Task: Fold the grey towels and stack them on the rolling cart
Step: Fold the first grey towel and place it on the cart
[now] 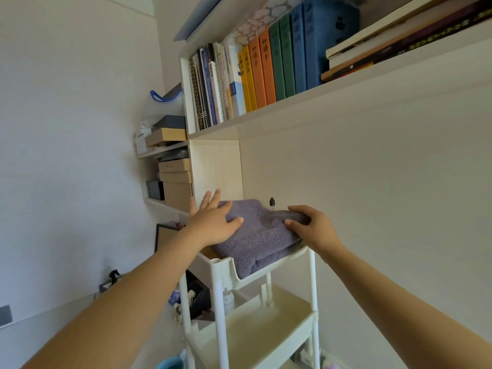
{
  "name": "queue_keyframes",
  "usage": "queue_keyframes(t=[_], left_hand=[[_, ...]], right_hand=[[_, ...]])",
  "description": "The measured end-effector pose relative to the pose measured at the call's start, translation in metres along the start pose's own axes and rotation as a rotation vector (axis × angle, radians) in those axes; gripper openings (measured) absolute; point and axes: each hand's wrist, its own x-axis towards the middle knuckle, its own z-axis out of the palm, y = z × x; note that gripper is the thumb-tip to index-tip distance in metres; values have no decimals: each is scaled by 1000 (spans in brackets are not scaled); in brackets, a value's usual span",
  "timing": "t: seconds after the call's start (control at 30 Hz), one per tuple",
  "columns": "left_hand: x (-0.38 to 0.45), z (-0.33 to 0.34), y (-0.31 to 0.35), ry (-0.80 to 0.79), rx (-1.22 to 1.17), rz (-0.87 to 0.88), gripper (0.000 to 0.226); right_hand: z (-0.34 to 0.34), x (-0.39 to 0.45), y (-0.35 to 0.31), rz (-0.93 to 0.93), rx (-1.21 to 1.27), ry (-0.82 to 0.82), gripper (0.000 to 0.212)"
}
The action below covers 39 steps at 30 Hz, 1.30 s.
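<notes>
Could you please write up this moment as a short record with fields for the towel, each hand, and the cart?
towel: folded grey towel lying in the cart's top tray
left hand: left hand flat on the towel, fingers straight
right hand: right hand gripping the towel's right edge
cart: white rolling cart, lower tray bare in view
behind: shelf of books above

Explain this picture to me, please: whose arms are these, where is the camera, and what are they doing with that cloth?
No machine here: these are a person's two bare arms, seen from a camera worn on the head, looking forward and down. A folded grey towel lies in the top tray of a white rolling cart. The left hand lies flat on the towel, fingers straight. The right hand curls its fingers round the towel's right edge. Above is a shelf of books.
</notes>
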Motion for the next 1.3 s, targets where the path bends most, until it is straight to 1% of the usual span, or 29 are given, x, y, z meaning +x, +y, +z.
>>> queue_keyframes(t=[0.07, 0.13, 0.2, 0.3, 0.4, 0.43, 0.53, 0.57, 0.67, 0.73, 0.8, 0.87, 0.97, 1.03, 1.13, 1.23, 1.3], left_hand=[[4, 3, 2, -6, -64, -23, 64], [10, 3, 2, 32, -148, -54, 60], [17, 4, -2, 22, -245, -87, 59], [24, 6, -9, -51, -328, -116, 61], [33, 10, -17, -60, -448, -142, 64], [34, 9, -17, -55, -505, -149, 61], [37, 4, -16, -53, -648, -149, 36], [41, 5, -17, -45, -676, -151, 32], [44, 6, -19, -12, -749, -141, 27], [45, 8, -21, 4, -754, -136, 25], [41, 12, -22, -15, -652, -94, 31], [35, 21, -24, -56, -467, -64, 43], [29, 26, -27, -133, -285, -43, 53], [26, 25, -25, -194, -179, -33, 55], [22, 24, -21, -211, -45, -6, 55], [22, 25, -20, -200, 3, -6, 55], [22, 26, -23, -170, -10, -13, 55]], right_hand=[[-3, -2, 0, 71, 237, 44, 31], [-4, -2, 2, 145, 459, 57, 28], [-2, -2, 2, 217, 615, 56, 25], [4, -1, -1, 349, 795, 86, 25], [8, -2, -6, 438, 908, 127, 23], [9, -1, -8, 455, 935, 136, 22], [11, 5, -11, 483, 1022, 151, 23], [10, 8, -13, 485, 1040, 147, 25], [9, 10, -18, 451, 1042, 136, 24], [6, 7, -17, 417, 1001, 129, 22], [3, 2, -9, 370, 852, 126, 22], [2, -5, 3, 330, 694, 101, 21], [1, -15, 19, 284, 562, 52, 16], [0, -16, 24, 261, 506, 46, 14], [0, -18, 25, 259, 487, 50, 13], [1, -21, 24, 265, 460, 51, 13], [0, -22, 20, 272, 437, 51, 10]])
